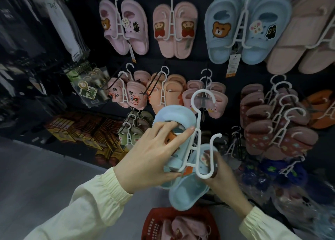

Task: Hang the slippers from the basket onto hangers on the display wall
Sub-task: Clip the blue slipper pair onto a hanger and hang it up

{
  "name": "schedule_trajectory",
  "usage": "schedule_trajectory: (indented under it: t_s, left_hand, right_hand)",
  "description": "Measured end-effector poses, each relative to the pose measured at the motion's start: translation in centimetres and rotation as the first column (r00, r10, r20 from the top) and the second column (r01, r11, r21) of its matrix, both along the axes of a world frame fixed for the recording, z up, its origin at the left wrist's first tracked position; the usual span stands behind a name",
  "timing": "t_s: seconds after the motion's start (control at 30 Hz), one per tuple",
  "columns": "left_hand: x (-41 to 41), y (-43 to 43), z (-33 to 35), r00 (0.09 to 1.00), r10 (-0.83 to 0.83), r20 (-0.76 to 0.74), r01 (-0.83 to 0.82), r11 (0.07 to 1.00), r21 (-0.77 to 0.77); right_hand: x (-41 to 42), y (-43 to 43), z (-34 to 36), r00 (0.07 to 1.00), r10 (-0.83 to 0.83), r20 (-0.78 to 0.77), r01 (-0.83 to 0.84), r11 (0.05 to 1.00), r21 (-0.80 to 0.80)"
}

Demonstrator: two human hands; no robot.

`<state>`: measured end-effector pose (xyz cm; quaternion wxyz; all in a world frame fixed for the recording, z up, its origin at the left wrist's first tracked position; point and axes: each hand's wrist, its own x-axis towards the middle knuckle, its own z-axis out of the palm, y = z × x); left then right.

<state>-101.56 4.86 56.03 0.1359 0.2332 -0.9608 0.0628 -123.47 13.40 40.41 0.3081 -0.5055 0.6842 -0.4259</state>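
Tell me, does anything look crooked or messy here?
Just the pair in hand. The left hand holds the upper blue slipper against the white hanger, but the right hand holds the lower blue slipper well below it, tilted, so the two look uneven.

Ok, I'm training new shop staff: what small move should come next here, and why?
Probably work the second blue slipper, gripped by the right hand, onto the bare right prong of the white hanger; the left hand already holds the first blue slipper against its other side.
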Motion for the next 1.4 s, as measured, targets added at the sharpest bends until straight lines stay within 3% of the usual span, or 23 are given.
schedule_trajectory:
  t_s: [0.2,0.63,0.83,1.07,1.4]
  left_hand:
    - [0.0,-0.1,-0.3,0.998,-0.040,0.052,0.040,0.999,0.006]
    - [0.1,-0.7,-1.0,0.992,-0.041,0.120,0.046,0.998,-0.039]
    - [0.4,-1.1,-0.7,0.998,-0.035,0.047,0.036,0.999,-0.034]
    - [0.6,-2.1,-0.3,0.993,-0.029,-0.114,0.023,0.998,-0.051]
    - [-2.3,-2.6,-0.8,0.950,-0.162,-0.266,0.152,0.987,-0.056]
  right_hand:
    - [-2.8,-1.0,5.6,0.979,-0.115,-0.169,0.104,0.992,-0.075]
    - [-2.9,-0.4,15.4,0.932,-0.097,-0.349,0.019,0.975,-0.221]
    - [-0.1,0.9,15.4,0.828,-0.114,-0.549,-0.027,0.970,-0.242]
    - [1.8,2.4,14.2,0.625,-0.060,-0.779,-0.184,0.958,-0.221]
    - [0.2,3.8,14.9,0.493,-0.135,-0.860,-0.043,0.983,-0.179]
